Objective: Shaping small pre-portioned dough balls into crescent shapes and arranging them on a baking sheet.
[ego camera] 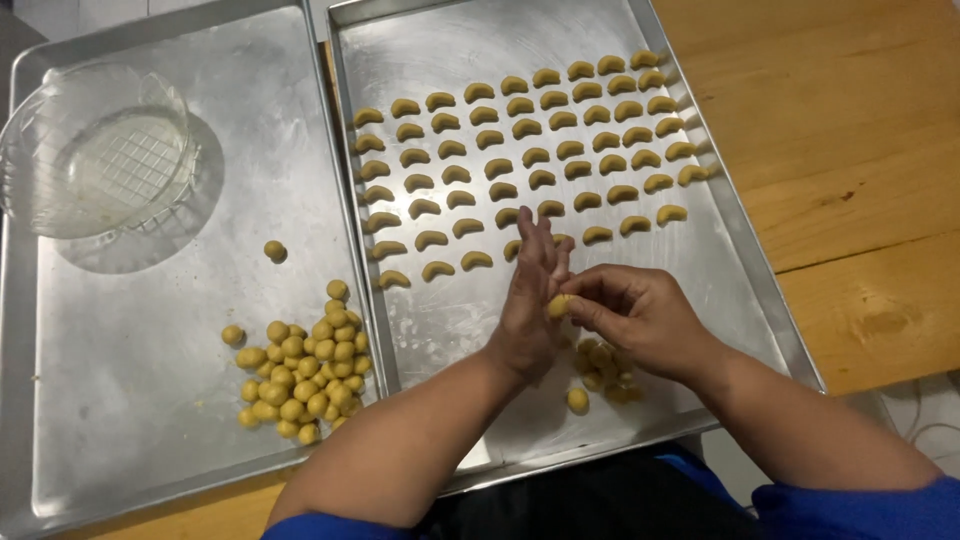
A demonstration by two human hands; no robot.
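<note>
a small piece of yellow dough (558, 304) sits between my two hands, above the near part of the right-hand metal tray (700, 250). my right hand (640, 318) pinches it, thumb and fingertips closed narrow around the piece. my left hand (530, 300) stands on edge against it, fingers straight and held together, pointing away from me, so the dough touches the palm side; that hand is flat, not gripping.

just below my hands, on the same tray, lies a small heap of dough balls (600, 372), with one ball a little apart nearer to me. beyond my fingers the tray carries rows of crescent-shaped pieces (530, 140), set apart from one another.

on the left tray (130, 400) a bigger pile of dough balls (300, 375) rests near its right rim, with a few strays around it. a clear plastic lid (100, 150) lies at that tray's far left corner. both trays stand on a wooden table (860, 200).
</note>
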